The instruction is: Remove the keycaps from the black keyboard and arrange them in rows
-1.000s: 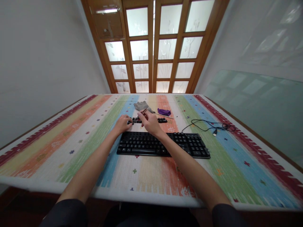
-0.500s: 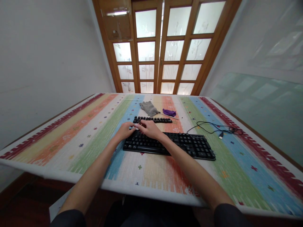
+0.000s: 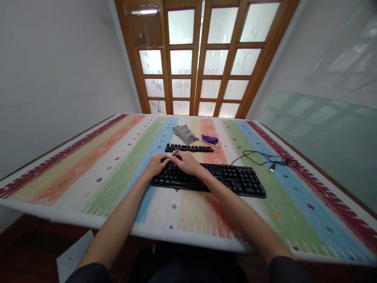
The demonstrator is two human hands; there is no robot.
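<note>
A black keyboard [image 3: 206, 177] lies in front of me, its left part covered by my hands. At its upper left corner, my left hand [image 3: 156, 164] has its thumb and fingers bent inward, meeting my right fingertips over the keys; whatever it pinches is hidden. My right hand [image 3: 186, 162] is closed around a small, thin, shiny tool [image 3: 177, 152], whose kind I cannot make out. Just behind the hands, several loose black keycaps [image 3: 196, 148] lie in rows on the striped tablecloth [image 3: 118, 184].
Behind the keycaps lie a grey cloth [image 3: 184, 134], a purple cloth [image 3: 209, 139] and a thin rod [image 3: 210, 144]. The keyboard's cable [image 3: 262, 154], with a USB plug [image 3: 272, 168], is coiled at the right. Wooden doors [image 3: 196, 63] stand beyond the table.
The view has shifted slightly. My hands stay together at the keyboard's upper left, and the shiny tool in my right fingers now leans more to the right.
</note>
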